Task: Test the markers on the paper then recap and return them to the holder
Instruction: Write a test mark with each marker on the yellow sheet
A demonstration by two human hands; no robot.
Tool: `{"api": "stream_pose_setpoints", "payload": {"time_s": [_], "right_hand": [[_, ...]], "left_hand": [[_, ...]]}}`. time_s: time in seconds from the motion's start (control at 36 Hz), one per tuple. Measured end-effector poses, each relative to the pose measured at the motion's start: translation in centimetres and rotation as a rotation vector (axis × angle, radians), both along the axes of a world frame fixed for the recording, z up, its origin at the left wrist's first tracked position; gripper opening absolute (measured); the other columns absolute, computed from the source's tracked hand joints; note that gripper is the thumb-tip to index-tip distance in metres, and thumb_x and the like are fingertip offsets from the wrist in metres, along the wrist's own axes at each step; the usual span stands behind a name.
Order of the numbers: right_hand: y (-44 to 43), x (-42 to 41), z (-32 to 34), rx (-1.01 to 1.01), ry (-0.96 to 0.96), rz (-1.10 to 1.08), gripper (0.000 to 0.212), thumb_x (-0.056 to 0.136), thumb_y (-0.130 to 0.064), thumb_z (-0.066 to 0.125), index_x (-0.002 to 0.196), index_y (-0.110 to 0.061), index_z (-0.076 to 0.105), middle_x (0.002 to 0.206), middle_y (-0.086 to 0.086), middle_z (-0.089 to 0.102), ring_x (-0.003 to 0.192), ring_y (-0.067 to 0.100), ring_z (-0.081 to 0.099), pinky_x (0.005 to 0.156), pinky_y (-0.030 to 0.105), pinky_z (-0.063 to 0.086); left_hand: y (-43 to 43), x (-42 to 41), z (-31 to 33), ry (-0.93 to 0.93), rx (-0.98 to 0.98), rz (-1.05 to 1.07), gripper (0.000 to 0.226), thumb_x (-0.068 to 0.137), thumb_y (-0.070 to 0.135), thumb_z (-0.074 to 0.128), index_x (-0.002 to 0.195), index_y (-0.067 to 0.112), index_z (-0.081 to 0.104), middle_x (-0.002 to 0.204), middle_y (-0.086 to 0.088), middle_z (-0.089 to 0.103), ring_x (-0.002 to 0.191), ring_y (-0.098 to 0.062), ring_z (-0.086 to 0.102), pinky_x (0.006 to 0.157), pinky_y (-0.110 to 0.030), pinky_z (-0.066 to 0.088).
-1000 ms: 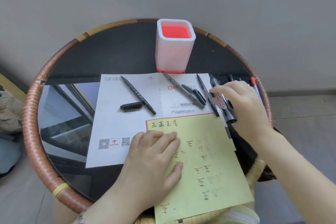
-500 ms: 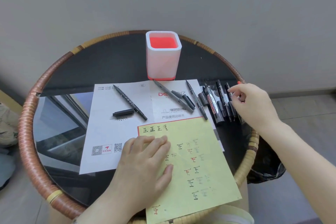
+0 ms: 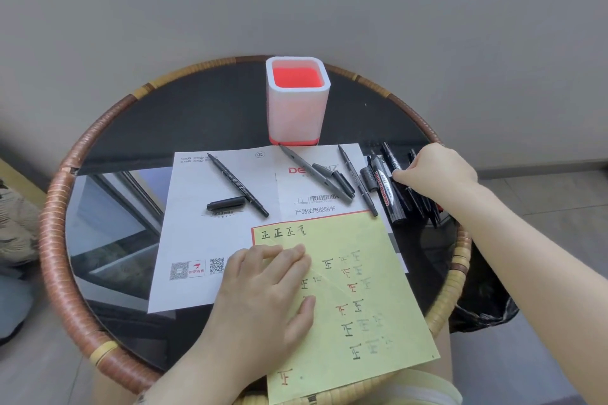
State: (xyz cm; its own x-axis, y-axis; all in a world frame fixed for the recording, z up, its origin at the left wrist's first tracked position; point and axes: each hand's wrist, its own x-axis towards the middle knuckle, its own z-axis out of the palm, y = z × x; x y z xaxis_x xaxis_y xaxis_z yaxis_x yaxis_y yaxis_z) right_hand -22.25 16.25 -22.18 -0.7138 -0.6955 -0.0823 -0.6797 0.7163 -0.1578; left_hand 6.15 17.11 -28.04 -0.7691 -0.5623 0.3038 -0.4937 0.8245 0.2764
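A white pen holder [image 3: 297, 115] with a red inside stands at the back of the round table. My left hand [image 3: 263, 299] presses flat on the yellow test paper [image 3: 378, 273], which carries several red and black marks. On the white sheet [image 3: 197, 223] lie an uncapped black marker [image 3: 238, 184], its cap [image 3: 227, 203], a grey marker [image 3: 312, 177] and a thin black marker [image 3: 357, 184]. My right hand [image 3: 434, 171] reaches into the marker pile [image 3: 414, 200] on the right, fingers curled and pinching a thin black marker beside the thick red-labelled marker [image 3: 383, 189].
The table has a dark glass top and a woven rattan rim [image 3: 56, 240]. A loose black cap [image 3: 367, 178] lies left of the thick marker. A black bag [image 3: 480, 306] hangs below the table's right edge. A grey wall is close behind.
My right hand has left the thick red-labelled marker and moved right onto the thin markers in the pile. My left hand stays flat on the yellow paper.
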Motion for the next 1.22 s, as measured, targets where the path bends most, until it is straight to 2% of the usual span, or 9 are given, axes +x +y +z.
{"api": "stream_pose_setpoints", "payload": {"time_s": [0.11,0.22,0.31,0.44,0.64,0.89,0.97,1.06,1.22], "right_hand": [[1.1,0.3,1.4,-0.176,-0.114,0.056,0.036,0.083,-0.026,0.054,0.052,-0.01,0.046,0.046,0.001,0.028,0.044,0.02,0.027,0.051,0.025,0.031],[2.6,2.5,3.0,-0.486,-0.279,0.117,0.03,0.089,-0.021,0.044,0.063,-0.011,0.033,0.053,0.003,0.027,0.046,0.016,0.024,0.049,0.026,0.026],[3.3,4.6,2.7,-0.677,-0.45,0.125,0.032,0.084,-0.015,0.047,0.058,-0.017,0.029,0.054,0.0,0.029,0.047,0.012,0.026,0.049,0.026,0.026],[4.0,8.4,1.5,-0.828,-0.642,0.195,0.028,0.091,-0.015,0.049,0.063,-0.016,0.045,0.044,-0.001,0.052,0.044,0.011,0.048,0.048,0.027,0.04],[2.4,12.0,-0.8,-0.87,-0.882,0.257,0.016,0.092,-0.016,0.051,0.079,-0.014,0.059,0.07,0.002,0.069,0.066,0.016,0.069,0.055,0.021,0.052],[1.4,12.9,-2.5,-0.952,-0.797,-0.005,0.033,0.081,-0.022,0.068,0.06,-0.004,0.051,0.044,0.006,0.059,0.039,0.013,0.054,0.044,0.017,0.044],[1.5,13.1,-3.2,-0.974,-0.67,-0.017,0.038,0.082,-0.014,0.066,0.055,0.002,0.044,0.042,0.018,0.053,0.033,0.009,0.046,0.043,0.014,0.039],[1.4,13.4,-3.5,-0.953,-0.587,-0.007,0.034,0.08,-0.006,0.06,0.055,0.007,0.04,0.051,0.033,0.049,0.041,0.018,0.044,0.047,0.021,0.037],[1.5,13.4,-3.6,-0.922,-0.558,0.015,0.031,0.077,-0.004,0.058,0.052,0.003,0.041,0.051,0.031,0.049,0.047,0.026,0.045,0.053,0.03,0.041]], "left_hand": [[0.0,0.0,0.0,0.001,-0.013,-0.001,0.044,0.076,0.042,0.046,0.105,0.018,0.069,0.11,0.007,0.067,0.099,-0.019,0.046,0.086,-0.038,0.033],[0.1,0.0,0.0,0.02,-0.02,-0.01,0.039,0.076,0.041,0.045,0.111,0.027,0.057,0.11,0.005,0.066,0.099,-0.02,0.045,0.085,-0.04,0.032],[0.1,-0.1,0.2,0.009,-0.015,-0.01,0.04,0.076,0.041,0.045,0.109,0.027,0.064,0.108,0.003,0.066,0.098,-0.022,0.046,0.085,-0.041,0.032],[0.5,-0.4,0.3,-0.002,0.011,-0.016,0.043,0.075,0.041,0.046,0.104,0.02,0.07,0.109,0.001,0.066,0.103,-0.02,0.046,0.088,-0.04,0.031],[0.6,-0.5,0.0,0.012,0.068,-0.045,0.045,0.076,0.041,0.048,0.108,0.016,0.068,0.123,0.0,0.062,0.11,-0.016,0.047,0.092,-0.036,0.032],[0.7,-0.6,0.0,0.009,0.079,-0.028,0.045,0.074,0.042,0.048,0.106,0.019,0.068,0.122,0.003,0.063,0.109,-0.015,0.047,0.091,-0.035,0.031],[0.7,-0.6,0.1,0.007,0.073,-0.023,0.044,0.074,0.042,0.048,0.105,0.019,0.069,0.121,0.003,0.063,0.108,-0.014,0.047,0.091,-0.034,0.03],[0.7,-0.6,0.1,0.002,0.076,-0.023,0.044,0.074,0.042,0.047,0.106,0.02,0.068,0.121,0.003,0.063,0.109,-0.014,0.046,0.091,-0.034,0.029],[0.7,-0.6,0.1,0.011,0.081,-0.017,0.043,0.075,0.042,0.047,0.105,0.02,0.068,0.121,0.004,0.063,0.109,-0.014,0.047,0.092,-0.034,0.029]]}}
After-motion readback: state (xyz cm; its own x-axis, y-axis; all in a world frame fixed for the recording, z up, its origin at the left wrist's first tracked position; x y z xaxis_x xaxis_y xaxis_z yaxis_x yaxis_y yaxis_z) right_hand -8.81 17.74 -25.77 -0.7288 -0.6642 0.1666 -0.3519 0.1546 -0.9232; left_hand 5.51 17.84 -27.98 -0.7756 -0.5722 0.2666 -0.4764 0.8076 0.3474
